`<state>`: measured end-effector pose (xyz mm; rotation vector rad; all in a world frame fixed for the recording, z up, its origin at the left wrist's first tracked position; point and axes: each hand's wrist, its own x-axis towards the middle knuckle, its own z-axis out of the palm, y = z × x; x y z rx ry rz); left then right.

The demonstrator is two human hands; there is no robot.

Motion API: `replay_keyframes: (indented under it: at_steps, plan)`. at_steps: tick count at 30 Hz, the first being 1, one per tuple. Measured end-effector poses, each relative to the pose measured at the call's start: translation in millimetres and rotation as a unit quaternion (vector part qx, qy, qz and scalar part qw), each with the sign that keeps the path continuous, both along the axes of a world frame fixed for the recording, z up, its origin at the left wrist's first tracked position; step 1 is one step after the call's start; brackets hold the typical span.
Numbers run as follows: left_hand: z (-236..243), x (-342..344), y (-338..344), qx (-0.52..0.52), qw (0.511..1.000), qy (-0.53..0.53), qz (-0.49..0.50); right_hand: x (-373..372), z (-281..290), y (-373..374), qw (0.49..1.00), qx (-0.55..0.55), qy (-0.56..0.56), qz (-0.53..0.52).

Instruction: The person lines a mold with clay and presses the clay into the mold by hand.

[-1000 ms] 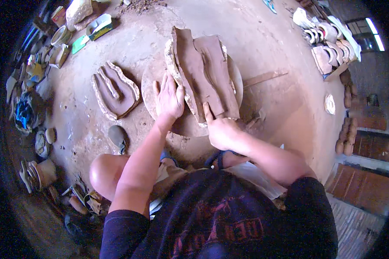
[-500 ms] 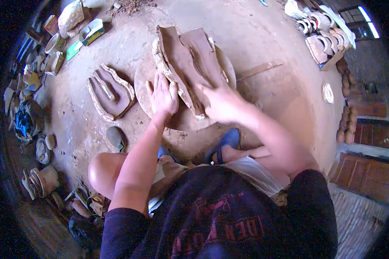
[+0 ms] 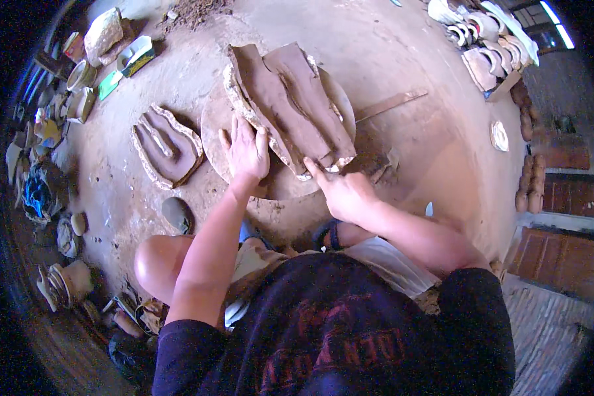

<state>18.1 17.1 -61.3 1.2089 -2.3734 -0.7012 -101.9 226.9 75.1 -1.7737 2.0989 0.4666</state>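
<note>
- On the dusty floor (image 3: 409, 66), faced a large grooved clay piece (image 3: 287, 109), set on a round board (image 3: 211, 109) at centre.
- Had the hands apart, with the left hand (image 3: 247, 155) spread open against the piece's crusted left edge.
- Touched its near end with the right hand (image 3: 347, 195), index extended; could not tell the remaining fingers' grip.
- Saw a smaller clay piece (image 3: 179, 160) farther left, and a wooden strip (image 3: 393, 105) right of the board.

From head height, a steep downward view is given through a fisheye lens. The left hand (image 3: 247, 155) and right hand (image 3: 346, 195) are seen fairly near, ringed widely by floor (image 3: 402, 66).
</note>
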Motion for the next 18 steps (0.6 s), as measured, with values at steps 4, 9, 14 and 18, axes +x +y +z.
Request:
replay_keyframes:
  at_steps: [4,9,14,18]
  plan:
    - [7,-7,3,-0.01,1.0,0.001,-0.013,-7,-19,21,0.998,-0.016,-0.007,-0.056]
    - [-5,-10,3,0.001,1.0,-0.014,-0.006,-15,-41,11,0.993,-0.047,-0.062,-0.084]
    - [-15,-9,4,-0.022,1.0,-0.006,-0.015,-18,-28,10,0.973,-0.03,-0.175,-0.147]
    - [-15,-15,14,0.009,1.0,0.015,0.006,-26,-36,17,0.898,-0.081,-0.353,-0.252]
